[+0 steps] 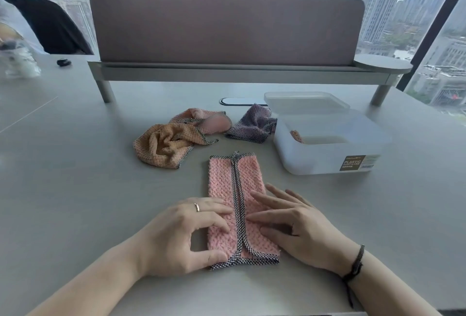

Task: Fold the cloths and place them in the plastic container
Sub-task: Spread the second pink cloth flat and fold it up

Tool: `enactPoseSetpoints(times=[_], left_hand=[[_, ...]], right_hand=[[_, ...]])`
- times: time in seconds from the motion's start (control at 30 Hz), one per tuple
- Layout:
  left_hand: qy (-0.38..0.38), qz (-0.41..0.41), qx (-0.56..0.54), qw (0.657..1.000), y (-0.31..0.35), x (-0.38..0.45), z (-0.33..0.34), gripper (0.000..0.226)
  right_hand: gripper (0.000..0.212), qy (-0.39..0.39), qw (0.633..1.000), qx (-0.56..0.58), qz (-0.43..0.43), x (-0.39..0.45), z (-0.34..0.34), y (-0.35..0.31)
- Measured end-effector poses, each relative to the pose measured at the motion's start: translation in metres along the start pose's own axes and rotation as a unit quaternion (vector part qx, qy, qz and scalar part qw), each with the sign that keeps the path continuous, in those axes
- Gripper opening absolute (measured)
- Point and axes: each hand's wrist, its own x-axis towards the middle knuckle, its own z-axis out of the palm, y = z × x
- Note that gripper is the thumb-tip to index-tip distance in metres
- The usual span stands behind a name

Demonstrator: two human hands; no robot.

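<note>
Pressing pink cloth [235,204] flat, left hand [176,235] and right hand [295,227] spread wide, holding nothing. Soft, floppy, light. Best grab near end, fold toward box [327,162].

The dark label [352,163] on the plastic container [327,162], beyond the right hand's fingers [267,198], reads "PLASTIC"; smaller print is illegible.
</note>
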Motion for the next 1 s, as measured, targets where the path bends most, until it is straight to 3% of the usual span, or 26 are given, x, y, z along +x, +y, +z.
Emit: enactPoseSetpoints(times=[0.1,0.23,0.33,0.47,0.67,0.9,1.0], left_hand=[[-0.007,-0.007,-0.007,1.0,0.003,0.0,0.0,0.037],[0.0,-0.022,-0.041,0.999,0.003,-0.006,-0.001,0.036],[0.013,-0.038,-0.086,0.995,0.004,-0.014,-0.002,0.032],[0.011,-0.031,-0.083,0.996,0.006,-0.023,-0.003,0.029],[0.004,-0.016,-0.035,0.999,0.01,-0.025,-0.004,0.045],[0.041,0.026,0.055,0.997,0.014,-0.017,-0.002,0.052],[0.079,0.038,0.032,0.996,0.013,-0.009,0.002,0.037]], right_hand=[[0.04,-0.002,1.0,0.02,-0.013,-0.001,-0.003,-0.002],[0.07,-0.002,0.996,0.094,-0.008,-0.014,-0.008,0.003],[0.056,-0.023,0.999,0.035,-0.019,-0.026,-0.012,-0.003],[0.055,-0.06,0.995,-0.068,-0.046,-0.027,-0.011,-0.013],[0.033,0.051,0.989,-0.088,-0.107,-0.033,-0.004,-0.008],[0.034,0.097,0.99,0.056,-0.084,-0.019,-0.002,-0.008],[0.044,0.082,0.987,0.135,-0.035,-0.012,-0.001,-0.007]])
